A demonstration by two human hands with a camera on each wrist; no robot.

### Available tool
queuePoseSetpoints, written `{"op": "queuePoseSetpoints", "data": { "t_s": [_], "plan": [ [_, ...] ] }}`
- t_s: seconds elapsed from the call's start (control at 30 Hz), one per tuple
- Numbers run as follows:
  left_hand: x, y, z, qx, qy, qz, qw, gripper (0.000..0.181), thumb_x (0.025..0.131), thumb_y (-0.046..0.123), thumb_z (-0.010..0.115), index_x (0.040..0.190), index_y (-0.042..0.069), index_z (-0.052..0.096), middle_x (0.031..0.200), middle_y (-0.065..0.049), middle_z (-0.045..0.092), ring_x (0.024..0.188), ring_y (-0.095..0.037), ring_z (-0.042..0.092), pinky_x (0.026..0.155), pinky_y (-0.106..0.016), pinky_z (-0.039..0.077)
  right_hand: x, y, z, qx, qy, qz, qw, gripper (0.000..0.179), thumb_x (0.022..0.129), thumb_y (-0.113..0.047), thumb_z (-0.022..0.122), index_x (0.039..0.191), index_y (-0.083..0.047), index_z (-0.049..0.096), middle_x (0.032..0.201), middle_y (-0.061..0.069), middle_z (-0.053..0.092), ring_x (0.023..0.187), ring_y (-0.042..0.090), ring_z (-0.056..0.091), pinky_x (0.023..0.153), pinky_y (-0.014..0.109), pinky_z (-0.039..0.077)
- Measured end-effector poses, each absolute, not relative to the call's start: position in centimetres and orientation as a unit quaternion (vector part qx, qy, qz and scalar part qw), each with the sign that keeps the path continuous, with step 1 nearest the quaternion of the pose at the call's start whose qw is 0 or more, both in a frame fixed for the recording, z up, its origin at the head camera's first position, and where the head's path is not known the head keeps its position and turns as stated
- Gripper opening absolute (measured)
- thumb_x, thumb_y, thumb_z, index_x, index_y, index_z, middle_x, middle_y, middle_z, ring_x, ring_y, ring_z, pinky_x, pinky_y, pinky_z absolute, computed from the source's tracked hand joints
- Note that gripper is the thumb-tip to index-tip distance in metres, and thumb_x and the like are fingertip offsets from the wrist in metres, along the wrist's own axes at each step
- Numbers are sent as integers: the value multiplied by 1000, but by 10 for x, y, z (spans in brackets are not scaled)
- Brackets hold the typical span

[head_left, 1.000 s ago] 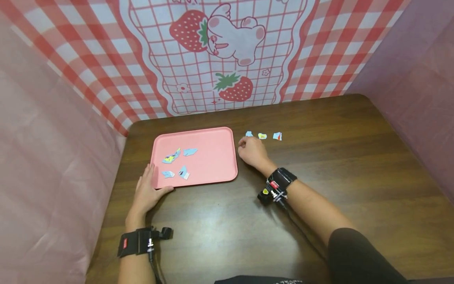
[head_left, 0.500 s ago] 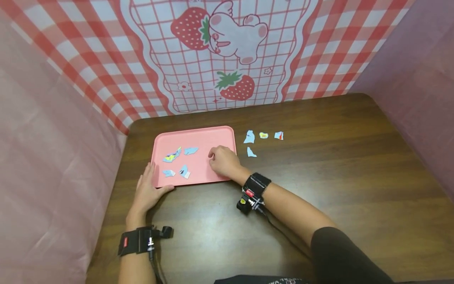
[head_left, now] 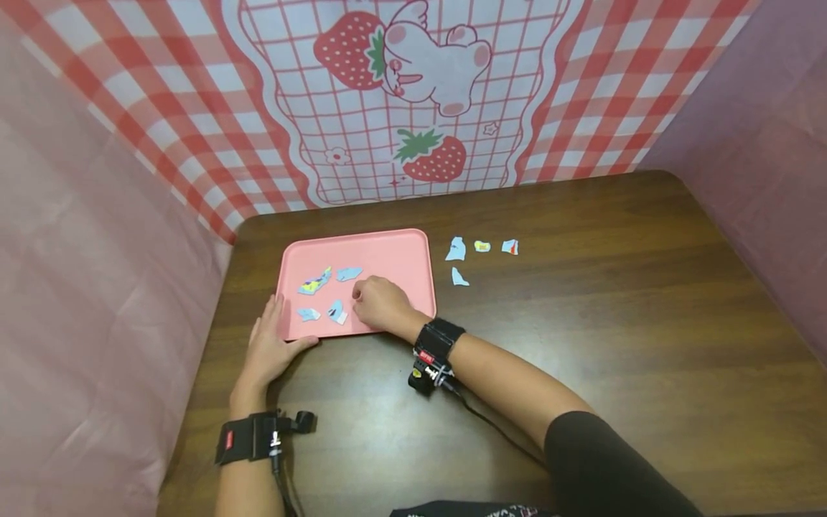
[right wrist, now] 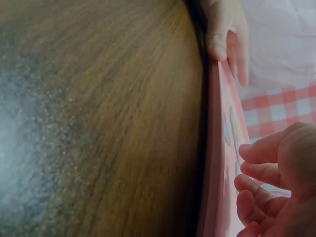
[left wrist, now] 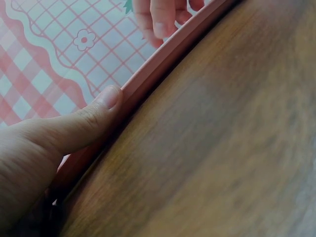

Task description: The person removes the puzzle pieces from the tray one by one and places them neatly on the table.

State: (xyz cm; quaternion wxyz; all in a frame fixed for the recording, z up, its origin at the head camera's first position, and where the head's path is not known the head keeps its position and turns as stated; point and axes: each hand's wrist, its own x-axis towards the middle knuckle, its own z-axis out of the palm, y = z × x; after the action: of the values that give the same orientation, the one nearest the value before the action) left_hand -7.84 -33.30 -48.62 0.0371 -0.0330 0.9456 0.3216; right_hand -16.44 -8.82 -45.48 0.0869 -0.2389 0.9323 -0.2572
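My left hand (head_left: 266, 354) rests at the near left corner of a pink tray (head_left: 394, 253), its fingers along the left side and its thumb on the front rim. My right hand (head_left: 384, 305) is over the tray's right half, fingers loosely bent. In the right wrist view, nothing shows between the thumb (right wrist: 261, 148) and the other fingers. Left of this hand on the tray lie a yellow-and-blue torn paper piece (head_left: 314, 281), a light blue piece (head_left: 349, 274), a small blue-white piece (head_left: 309, 314) and a blue piece with a white edge (head_left: 337, 312).
On the wooden table (head_left: 581, 301) right of the tray lie a larger light blue piece (head_left: 456, 249), a yellow piece (head_left: 482, 246), a red-marked piece (head_left: 510, 247) and a narrow blue piece (head_left: 459, 277). A strawberry-print cloth (head_left: 439, 86) hangs behind.
My right hand has moved left from the paper pieces beside the tray to above the tray, uncovering the larger light blue and narrow blue pieces. My left hand stays at the tray's corner.
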Motion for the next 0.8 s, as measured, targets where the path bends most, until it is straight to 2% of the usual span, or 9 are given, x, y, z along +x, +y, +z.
{"op": "queuePoseSetpoints", "data": {
  "t_s": [0.3, 0.53, 0.67, 0.8],
  "plan": [
    [-79, -333, -487, -28, 946, 320, 33, 119, 80, 52, 82, 160, 0, 13, 166, -25, 6, 152, -44, 9, 120, -61, 5, -166, -103, -457, -255, 933, -233, 100, 35, 89, -34, 75, 117, -13, 74, 111, 2, 72, 105, 16, 64, 87, 32, 53],
    [-79, -333, -486, -16, 947, 320, 27, 117, 81, 51, 82, 160, -1, 13, 165, -26, 7, 151, -45, 8, 120, -62, 5, -164, -113, -460, -259, 930, -235, 110, 40, 85, -33, 78, 120, -13, 74, 115, 2, 70, 108, 15, 63, 88, 32, 53],
    [-78, -334, -484, -17, 946, 323, 25, 117, 81, 50, 82, 160, -1, 13, 165, -27, 7, 151, -45, 8, 119, -62, 5, -162, -118, -460, -280, 931, -209, 107, 44, 85, -34, 77, 124, -14, 71, 116, 5, 67, 106, 16, 62, 84, 34, 54],
    [-78, -333, -485, -18, 945, 325, 29, 117, 81, 51, 82, 160, -1, 12, 166, -26, 7, 152, -44, 8, 120, -62, 5, -162, -120, -461, -279, 935, -191, 108, 43, 83, -33, 78, 121, -15, 71, 113, 6, 64, 98, 17, 61, 76, 36, 54]
  ]
}}
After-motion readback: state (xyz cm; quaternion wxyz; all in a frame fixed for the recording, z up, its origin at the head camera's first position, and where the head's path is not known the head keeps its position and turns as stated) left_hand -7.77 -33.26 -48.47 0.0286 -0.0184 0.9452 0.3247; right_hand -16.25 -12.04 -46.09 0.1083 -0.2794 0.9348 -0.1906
